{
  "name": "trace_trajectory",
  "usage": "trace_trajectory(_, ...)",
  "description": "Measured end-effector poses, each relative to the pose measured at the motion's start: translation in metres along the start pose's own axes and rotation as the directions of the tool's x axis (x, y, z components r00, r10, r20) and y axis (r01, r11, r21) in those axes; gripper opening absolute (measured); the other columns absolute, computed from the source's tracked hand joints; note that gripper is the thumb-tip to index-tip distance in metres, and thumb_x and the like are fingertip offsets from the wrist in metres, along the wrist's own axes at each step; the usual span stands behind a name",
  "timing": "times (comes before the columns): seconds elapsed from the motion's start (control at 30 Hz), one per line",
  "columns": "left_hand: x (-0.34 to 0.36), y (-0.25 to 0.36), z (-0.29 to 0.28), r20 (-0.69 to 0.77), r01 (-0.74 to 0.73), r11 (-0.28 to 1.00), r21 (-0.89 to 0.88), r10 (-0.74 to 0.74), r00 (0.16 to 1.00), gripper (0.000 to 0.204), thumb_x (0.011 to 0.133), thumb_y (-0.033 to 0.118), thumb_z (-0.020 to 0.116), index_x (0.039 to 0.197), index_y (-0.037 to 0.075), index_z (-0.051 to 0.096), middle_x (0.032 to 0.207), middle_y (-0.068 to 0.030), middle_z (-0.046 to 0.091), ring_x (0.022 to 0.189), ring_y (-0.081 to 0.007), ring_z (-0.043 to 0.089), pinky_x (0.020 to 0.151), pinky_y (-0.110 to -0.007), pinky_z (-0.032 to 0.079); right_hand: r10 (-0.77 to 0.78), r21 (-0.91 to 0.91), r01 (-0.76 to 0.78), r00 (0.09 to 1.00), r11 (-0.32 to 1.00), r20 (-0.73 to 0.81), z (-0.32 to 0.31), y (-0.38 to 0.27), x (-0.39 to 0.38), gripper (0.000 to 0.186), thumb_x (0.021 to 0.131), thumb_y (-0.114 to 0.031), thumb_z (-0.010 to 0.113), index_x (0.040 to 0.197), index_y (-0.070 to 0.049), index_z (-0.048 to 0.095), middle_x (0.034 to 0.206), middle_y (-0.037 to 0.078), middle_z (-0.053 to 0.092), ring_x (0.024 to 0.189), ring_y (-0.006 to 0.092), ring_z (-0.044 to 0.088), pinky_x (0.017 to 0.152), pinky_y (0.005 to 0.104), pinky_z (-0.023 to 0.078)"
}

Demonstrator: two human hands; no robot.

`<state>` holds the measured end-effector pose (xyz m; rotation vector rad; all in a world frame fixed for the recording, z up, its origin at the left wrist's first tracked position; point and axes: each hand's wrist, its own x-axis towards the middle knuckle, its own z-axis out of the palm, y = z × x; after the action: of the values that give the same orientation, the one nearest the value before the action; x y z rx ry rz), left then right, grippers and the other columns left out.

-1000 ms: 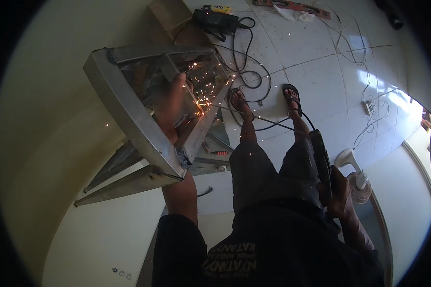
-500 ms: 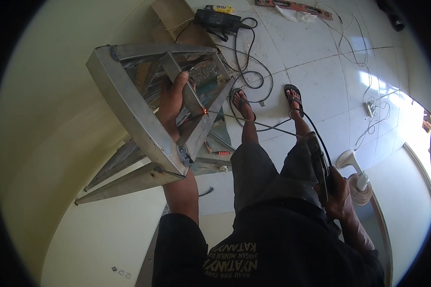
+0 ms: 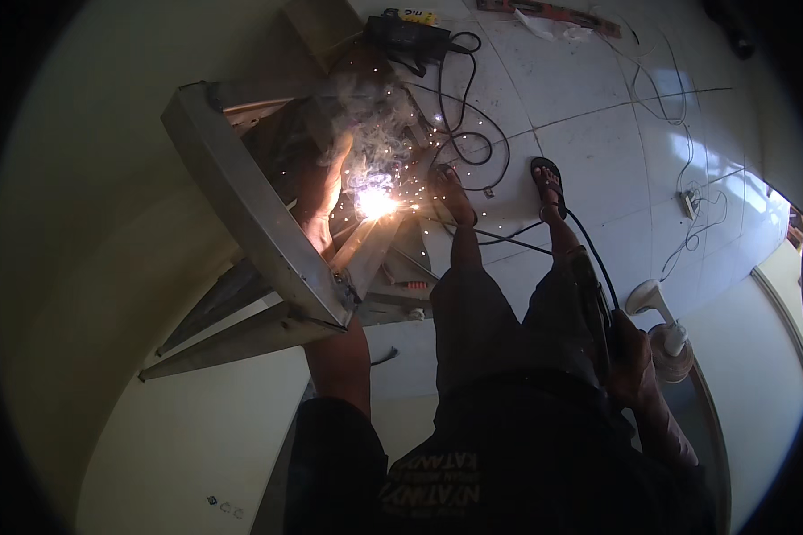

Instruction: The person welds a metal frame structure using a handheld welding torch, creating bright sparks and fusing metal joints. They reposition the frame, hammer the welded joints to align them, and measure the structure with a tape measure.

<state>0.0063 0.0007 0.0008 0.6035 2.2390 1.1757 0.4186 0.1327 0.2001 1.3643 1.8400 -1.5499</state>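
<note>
A tapered steel frame with several crossbars stands at the left. My left hand reaches inside it, closed on a short metal bar and partly lost in smoke and glare. Just beside it a bright welding arc throws sparks where the bar meets the frame's side. My right hand grips a dark electrode holder low on the right, its thin electrode slanting up-left to the arc. A black cable runs from the holder.
A black welding machine and red level lie on the tiled floor at the top. My sandaled feet stand among looped cables. A white fan-like object, a thin cord with a socket and a red-handled tool lie around.
The sparks had died to a small glow half a second ago; now a bright arc with smoke flares at that same point, darkening the surroundings. Both hands stay nearly in place.
</note>
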Motion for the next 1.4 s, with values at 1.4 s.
trace_trajectory(1.4,-0.002,0.014,-0.003,0.227,0.246,0.939,-0.238,-0.193,0.955,0.037,0.087,0.04,0.063,0.086,0.004,0.06,0.074,-0.0055,0.061,0.064,-0.0128,0.057,0.058,-0.029,0.046,-0.024,-0.016,0.024,0.999,1.0,-0.027,0.002,0.002,0.002,0.023,0.075,0.004,0.054,0.098,0.006,0.05,0.065,0.021,0.053,0.054,0.0364,0.055,0.053,0.0385,0.042)
